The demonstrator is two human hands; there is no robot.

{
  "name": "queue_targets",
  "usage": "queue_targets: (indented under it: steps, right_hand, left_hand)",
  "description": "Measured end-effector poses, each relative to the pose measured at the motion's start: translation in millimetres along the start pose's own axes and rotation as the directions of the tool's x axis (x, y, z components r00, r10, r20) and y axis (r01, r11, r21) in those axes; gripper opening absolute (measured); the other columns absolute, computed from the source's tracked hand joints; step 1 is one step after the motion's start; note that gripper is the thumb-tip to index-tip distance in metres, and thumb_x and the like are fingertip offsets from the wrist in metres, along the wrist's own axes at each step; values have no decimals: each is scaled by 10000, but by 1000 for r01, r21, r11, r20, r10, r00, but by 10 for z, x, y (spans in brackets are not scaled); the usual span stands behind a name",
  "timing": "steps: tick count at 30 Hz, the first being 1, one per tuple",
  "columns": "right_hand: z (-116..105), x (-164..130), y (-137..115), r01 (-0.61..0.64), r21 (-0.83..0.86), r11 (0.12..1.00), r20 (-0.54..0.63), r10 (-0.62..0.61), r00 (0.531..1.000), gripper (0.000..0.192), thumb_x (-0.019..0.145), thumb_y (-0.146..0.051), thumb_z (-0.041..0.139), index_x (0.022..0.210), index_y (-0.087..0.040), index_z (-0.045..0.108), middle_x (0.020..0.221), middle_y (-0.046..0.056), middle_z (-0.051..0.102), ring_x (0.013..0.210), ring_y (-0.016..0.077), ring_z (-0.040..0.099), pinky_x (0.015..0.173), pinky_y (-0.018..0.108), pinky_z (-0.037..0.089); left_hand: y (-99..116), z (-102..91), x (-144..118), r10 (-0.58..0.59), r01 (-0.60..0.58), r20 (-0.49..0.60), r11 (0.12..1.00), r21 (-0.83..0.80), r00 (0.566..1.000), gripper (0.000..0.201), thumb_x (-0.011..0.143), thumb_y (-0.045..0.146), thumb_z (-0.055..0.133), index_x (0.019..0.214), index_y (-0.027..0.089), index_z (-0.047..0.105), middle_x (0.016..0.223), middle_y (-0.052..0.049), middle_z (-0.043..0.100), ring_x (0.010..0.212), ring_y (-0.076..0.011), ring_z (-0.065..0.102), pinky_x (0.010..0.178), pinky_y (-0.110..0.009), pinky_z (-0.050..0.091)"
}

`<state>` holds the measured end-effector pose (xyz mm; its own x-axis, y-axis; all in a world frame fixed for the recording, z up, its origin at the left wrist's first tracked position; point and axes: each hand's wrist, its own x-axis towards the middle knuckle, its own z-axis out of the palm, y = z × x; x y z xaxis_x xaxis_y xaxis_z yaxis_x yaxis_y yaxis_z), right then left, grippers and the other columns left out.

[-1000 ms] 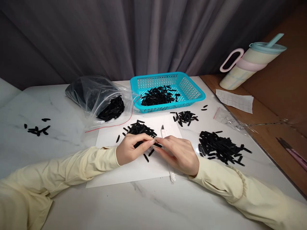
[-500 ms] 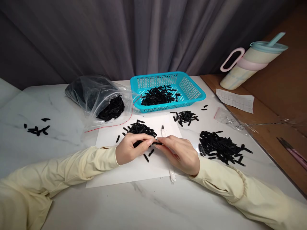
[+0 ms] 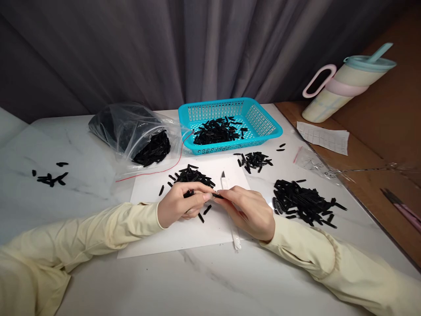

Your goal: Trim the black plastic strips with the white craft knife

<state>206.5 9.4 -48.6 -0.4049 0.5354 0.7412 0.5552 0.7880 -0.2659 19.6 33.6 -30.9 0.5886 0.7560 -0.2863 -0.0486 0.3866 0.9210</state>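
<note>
From the head view, I see my left hand (image 3: pixel 179 205) and right hand (image 3: pixel 250 213) meeting over the white sheet (image 3: pixel 184 228) on the worktop (image 3: pixel 210 285), fingertips together on one small black strip (image 3: pixel 217 196) held between them just above the paper. The left grip is pinched shut on the strip's near end; the right grip closes on its other end and also holds the white craft knife (image 3: pixel 229 210), whose blade pokes out past the fingers and whose handle runs under the palm. A heap of strips (image 3: pixel 192 176) lies just behind the hands, a bigger heap (image 3: pixel 304 202) sits to the right, and more fill the teal basket (image 3: pixel 263 125) and the clear bag (image 3: pixel 138 136). To do this well, I judge the strip should stay low over the sheet, pinched near its ends, with the blade angled away from the left fingertips and only light pressure used. Loose strips (image 3: pixel 204 213) beneath the hands could get nudged.
</note>
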Motion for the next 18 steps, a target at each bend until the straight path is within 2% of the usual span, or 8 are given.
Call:
queue_targets:
  steps: [6,18]
  right_hand:
    - [6,-7,-1,8,5,1000,-12,-8,1000,180,841,-75,583,997,-142,522,664,17,627,484,94,476,449,229,373]
    - [20,-26,7,-3,-8,1000,-15,3,1000,112,863,-113,554,972,-132,543,601,4,576,475,106,485,442,233,388]
  left_hand:
    - [46,33,12,-104,102,-21,991,-89,994,279,697,347,687,831,114,612,382,112,315,300,-8,214,302,-146,134]
    - [-21,0,17,-36,36,-16,999,-25,999,254,733,312,660,880,109,621,369,119,304,314,-7,194,316,-144,129]
